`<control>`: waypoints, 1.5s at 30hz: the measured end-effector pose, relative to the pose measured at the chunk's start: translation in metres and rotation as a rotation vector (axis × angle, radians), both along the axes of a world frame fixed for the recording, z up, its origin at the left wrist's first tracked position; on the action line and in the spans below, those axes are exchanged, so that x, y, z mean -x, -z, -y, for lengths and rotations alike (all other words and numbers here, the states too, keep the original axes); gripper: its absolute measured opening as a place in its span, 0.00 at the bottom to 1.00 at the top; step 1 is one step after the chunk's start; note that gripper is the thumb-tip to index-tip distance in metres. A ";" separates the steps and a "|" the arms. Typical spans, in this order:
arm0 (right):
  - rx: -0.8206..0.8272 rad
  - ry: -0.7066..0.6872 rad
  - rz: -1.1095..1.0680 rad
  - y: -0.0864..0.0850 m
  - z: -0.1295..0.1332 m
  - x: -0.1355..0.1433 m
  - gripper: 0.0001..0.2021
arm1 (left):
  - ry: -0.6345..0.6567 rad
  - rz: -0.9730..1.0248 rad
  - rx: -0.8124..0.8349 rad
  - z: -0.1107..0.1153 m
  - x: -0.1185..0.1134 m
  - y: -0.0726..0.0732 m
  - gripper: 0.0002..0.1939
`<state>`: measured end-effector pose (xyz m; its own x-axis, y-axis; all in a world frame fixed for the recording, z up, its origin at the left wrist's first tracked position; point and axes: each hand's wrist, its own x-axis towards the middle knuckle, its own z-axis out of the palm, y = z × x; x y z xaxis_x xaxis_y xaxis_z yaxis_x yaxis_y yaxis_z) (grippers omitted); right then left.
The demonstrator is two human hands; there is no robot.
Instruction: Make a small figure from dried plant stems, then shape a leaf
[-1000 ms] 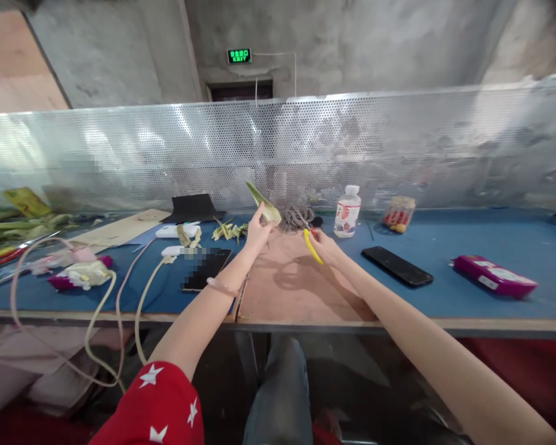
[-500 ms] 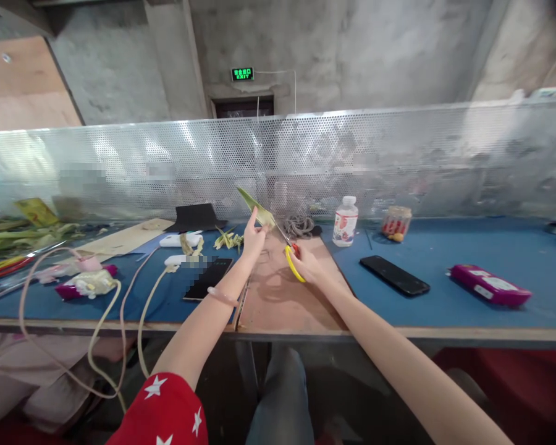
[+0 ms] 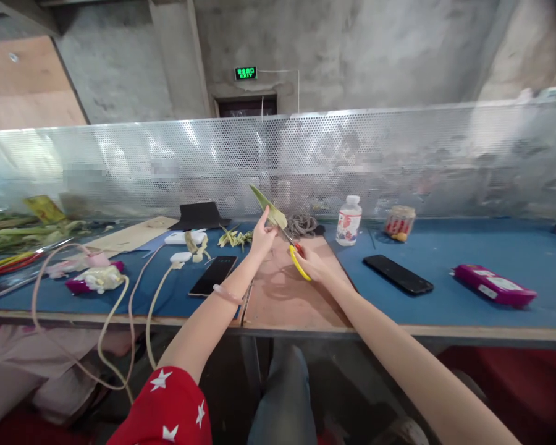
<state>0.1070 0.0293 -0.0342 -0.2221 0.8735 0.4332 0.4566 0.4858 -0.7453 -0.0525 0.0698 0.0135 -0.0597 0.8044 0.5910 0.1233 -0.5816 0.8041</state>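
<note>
My left hand (image 3: 264,236) pinches a pale green leaf-like husk piece (image 3: 269,209) between thumb and fingers, its pointed tip up and to the left. In my right hand (image 3: 311,263) are scissors with yellow and red handles (image 3: 298,264), their blades reaching up to the lower right end of the husk. Both hands are above the bare wooden board (image 3: 287,296) in the middle of the table. Behind the scissors lies a coil of grey cord (image 3: 302,226). Small husk scraps (image 3: 234,238) lie left of my left hand.
On the right are a white bottle (image 3: 349,221), a jar (image 3: 400,224), a black phone (image 3: 397,274) and a purple packet (image 3: 493,285). Left are another phone (image 3: 213,275), white chargers with cables (image 3: 180,258), scissors (image 3: 16,262) and a husk pile (image 3: 23,235). A perforated metal screen (image 3: 375,161) stands behind.
The whole view has shifted slightly, so things appear a little further right. The husk's broad end looks turned more to the right beside the scissor blades. Both hands keep their hold.
</note>
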 end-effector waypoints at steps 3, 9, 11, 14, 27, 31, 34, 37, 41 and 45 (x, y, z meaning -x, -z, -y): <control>-0.001 -0.010 -0.015 -0.001 0.000 0.000 0.14 | 0.007 -0.010 0.006 0.001 -0.001 0.000 0.38; 0.013 -0.037 -0.054 0.001 -0.004 -0.001 0.17 | 0.010 -0.010 -0.014 0.000 0.000 0.001 0.39; 0.027 -0.047 -0.064 0.004 -0.008 -0.002 0.18 | 0.025 -0.005 -0.036 -0.002 0.001 0.002 0.39; 0.044 -0.062 -0.080 0.008 -0.013 -0.002 0.18 | 0.018 -0.020 -0.041 -0.004 0.005 0.003 0.39; 0.065 -0.138 -0.150 0.010 -0.013 -0.003 0.18 | 0.108 0.069 -0.043 -0.003 0.011 0.002 0.38; 0.044 -0.148 -0.153 0.008 -0.010 -0.002 0.16 | 0.226 0.215 -0.002 -0.008 0.013 0.005 0.38; 0.024 -0.133 -0.153 0.007 -0.008 -0.001 0.16 | 0.280 0.278 0.013 -0.014 0.016 0.006 0.38; -0.014 -0.100 -0.171 0.006 -0.005 0.002 0.15 | 0.326 0.338 0.034 -0.018 0.021 0.006 0.39; -0.070 0.003 -0.247 0.003 -0.001 0.003 0.13 | 0.408 0.340 0.085 -0.013 0.024 0.008 0.38; -0.117 0.129 -0.339 -0.001 0.003 0.000 0.14 | 0.516 0.261 0.171 -0.002 0.014 0.011 0.37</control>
